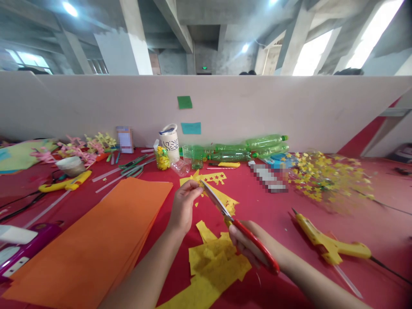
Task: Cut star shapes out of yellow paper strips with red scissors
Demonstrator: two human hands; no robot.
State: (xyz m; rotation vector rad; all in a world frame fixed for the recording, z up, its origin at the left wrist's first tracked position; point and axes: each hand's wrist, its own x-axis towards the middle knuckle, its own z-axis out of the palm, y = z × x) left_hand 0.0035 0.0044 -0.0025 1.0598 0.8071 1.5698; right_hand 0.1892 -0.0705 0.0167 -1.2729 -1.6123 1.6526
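Note:
My right hand [249, 242] is wrapped round the red handles of a pair of scissors [254, 240], whose blades point up and left. The blade tips reach the fingertips of my left hand [186, 199]. Those fingers are pinched together on a small piece of yellow paper, mostly hidden by them. Behind lies a yellow strip with star-shaped holes [214, 177], and more yellow paper [227, 199] is under the scissors. Several crumpled yellow sheets [212, 262] lie on the red table in front of me, between my forearms.
Orange sheets [96, 236] lie at left, near a purple power strip [28, 249] and a yellow glue gun [66, 182]. Another glue gun [331, 244] lies at right, before yellow star sprigs [322, 178]. Green bottles [238, 150] and a white cup [170, 143] stand along the partition [257, 107].

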